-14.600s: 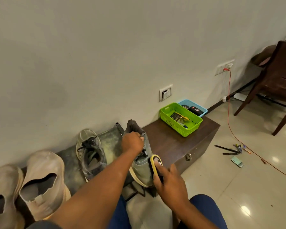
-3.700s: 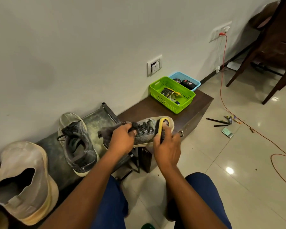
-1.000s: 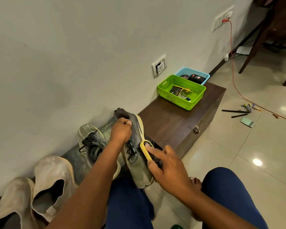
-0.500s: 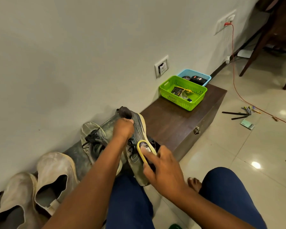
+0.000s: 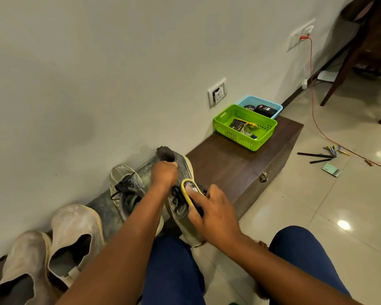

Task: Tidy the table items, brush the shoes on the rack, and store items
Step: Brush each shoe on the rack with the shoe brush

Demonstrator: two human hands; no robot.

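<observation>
My left hand (image 5: 164, 175) grips the grey lace-up shoe (image 5: 180, 208) by its heel, long axis toward me; right-hand fingers (image 5: 195, 194) hold the yellow-backed brush (image 5: 188, 191) against its laces.

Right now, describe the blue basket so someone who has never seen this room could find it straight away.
Find the dark wooden chest against the wall, right of the shoes. Two plastic baskets sit on its far end. The blue basket is the one further from the shoes, behind the green basket, and holds black tins rather than packets.
</observation>
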